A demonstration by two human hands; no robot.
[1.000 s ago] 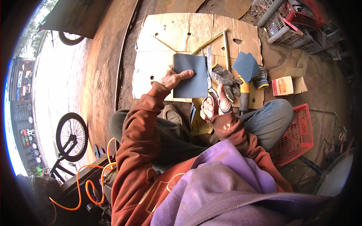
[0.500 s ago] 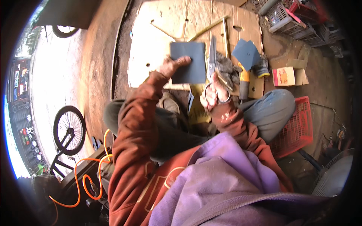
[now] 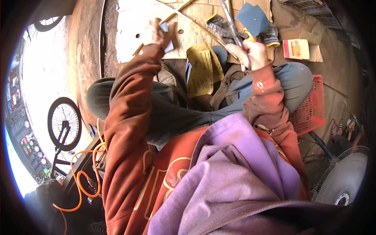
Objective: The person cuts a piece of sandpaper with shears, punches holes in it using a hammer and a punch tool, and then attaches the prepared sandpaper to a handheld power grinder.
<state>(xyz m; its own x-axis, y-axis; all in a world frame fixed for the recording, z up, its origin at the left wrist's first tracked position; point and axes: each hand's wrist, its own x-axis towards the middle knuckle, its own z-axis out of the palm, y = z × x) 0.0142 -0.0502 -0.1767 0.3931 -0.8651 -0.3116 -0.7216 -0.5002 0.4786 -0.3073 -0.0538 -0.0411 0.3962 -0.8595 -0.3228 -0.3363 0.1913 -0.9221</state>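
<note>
My left hand (image 3: 157, 36), smeared by motion, is over the left part of the cardboard (image 3: 129, 23). A piece of sandpaper (image 3: 169, 44), tilted and partly hidden, shows at its fingers. My right hand (image 3: 254, 55) is closed on a pair of scissors (image 3: 232, 24), whose blades point away from me; the handles are mostly hidden. Just beyond that hand lie blue-grey sandpaper pieces (image 3: 252, 19), partly over a yellow tool (image 3: 249, 34). A grey work glove (image 3: 221, 27) lies left of the scissors, another glove (image 3: 270, 36) to the right. A folded brown-backed sandpaper sheet (image 3: 200, 74) stands between my legs.
Thin brass-coloured bars (image 3: 192, 21) cross the cardboard. A small red and tan box (image 3: 296, 49) sits right of it. Near my right knee is a red plastic basket (image 3: 309, 107), with a fan (image 3: 340, 180) behind it. An orange hose (image 3: 80, 182) and a bicycle wheel (image 3: 64, 123) are at left.
My left hand has moved left and farther away, turning the sandpaper from flat to tilted. My right hand with the scissors has moved right and away from the sandpaper. The view has shifted.
</note>
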